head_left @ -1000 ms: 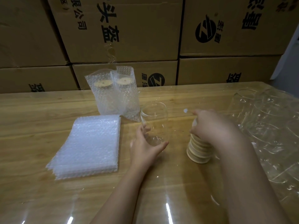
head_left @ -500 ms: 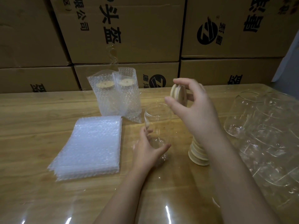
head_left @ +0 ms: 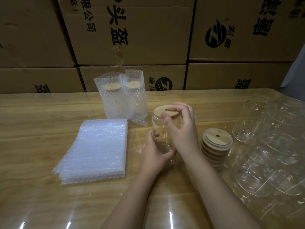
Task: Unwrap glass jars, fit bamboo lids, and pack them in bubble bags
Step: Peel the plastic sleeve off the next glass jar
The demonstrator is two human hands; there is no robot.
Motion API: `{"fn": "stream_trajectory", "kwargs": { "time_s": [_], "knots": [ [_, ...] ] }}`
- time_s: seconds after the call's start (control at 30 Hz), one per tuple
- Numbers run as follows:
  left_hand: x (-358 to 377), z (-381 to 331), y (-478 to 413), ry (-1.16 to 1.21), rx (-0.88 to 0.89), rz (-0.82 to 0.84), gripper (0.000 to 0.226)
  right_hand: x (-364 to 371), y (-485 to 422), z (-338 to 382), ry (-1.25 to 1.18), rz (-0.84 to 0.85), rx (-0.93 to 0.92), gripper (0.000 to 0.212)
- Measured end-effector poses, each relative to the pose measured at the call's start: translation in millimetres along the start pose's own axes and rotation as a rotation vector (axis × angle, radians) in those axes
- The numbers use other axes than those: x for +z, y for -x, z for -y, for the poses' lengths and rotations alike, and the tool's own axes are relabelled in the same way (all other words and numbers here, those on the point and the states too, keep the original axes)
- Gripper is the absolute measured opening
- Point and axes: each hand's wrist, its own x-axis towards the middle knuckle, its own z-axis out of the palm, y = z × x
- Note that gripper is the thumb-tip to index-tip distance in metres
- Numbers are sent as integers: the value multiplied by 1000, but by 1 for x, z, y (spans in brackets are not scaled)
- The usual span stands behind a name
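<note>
**On the wooden table, a third jar gets its lid**

Stacked cartons (head_left: 148, 30) wall off the back of a wooden table (head_left: 49, 123) under clear film. At centre stands a bare glass jar (head_left: 159, 129). The left hand (head_left: 153, 154) grasps its lower body, and the right hand (head_left: 183, 129) pinches a bamboo lid (head_left: 162, 111) lying on its mouth; whether it is fully seated I cannot tell. Two packed jars (head_left: 122, 100) stand at 11 o'clock, lidded and bagged. The flat bubble bags (head_left: 97, 149) at 9 o'clock, the spare lids (head_left: 216, 146) at 3 o'clock and the wrapped jars (head_left: 272, 146) beyond them suggest most of the work remains.
</note>
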Motion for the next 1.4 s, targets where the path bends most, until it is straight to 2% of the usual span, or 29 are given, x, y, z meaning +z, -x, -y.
{"fn": "stream_trajectory", "kwargs": {
  "time_s": [0.27, 0.4, 0.47, 0.53, 0.6, 0.7, 0.77, 0.83, 0.93, 1.1, 1.27, 1.4],
  "knots": [
    [-1, 1, 1, -6, -7, 10, 92, 7, 4, -10, -167, -1, 23, 17],
    [-2, -3, 2, 20, -21, 28, 91, 10, 9, -18, -200, -5, -30, 30],
    [-7, -4, 1, 212, -61, 69, 80, 12, 15, -27, -202, 22, -1, 50],
    [-13, -5, 1, 565, -118, 60, 57, 15, 23, -37, -255, 61, 149, 77],
    [-19, -9, 1, 747, -115, -3, 46, 17, 30, -49, -299, 76, 273, 90],
    [-26, -25, 0, 685, 37, -117, 32, 18, 35, -58, -281, 105, 322, 91],
    [-29, -41, -1, 597, 118, -122, 41, 20, 36, -59, -262, 115, 326, 86],
    [-31, -52, -4, 478, 131, -117, 54, 21, 36, -59, -257, 119, 325, 82],
    [-32, -68, -16, 329, 122, -94, 66, 21, 35, -59, -258, 138, 332, 87],
    [-29, -84, -33, 173, 151, -66, 58, 21, 33, -61, -217, 160, 354, 92],
    [-34, -77, -39, 297, 108, -40, 34, 24, 32, -60, -245, 141, 417, 95],
    [-38, -74, -44, 437, 103, 41, 23, 23, 34, -63, -208, 127, 386, 87]
  ]
}}
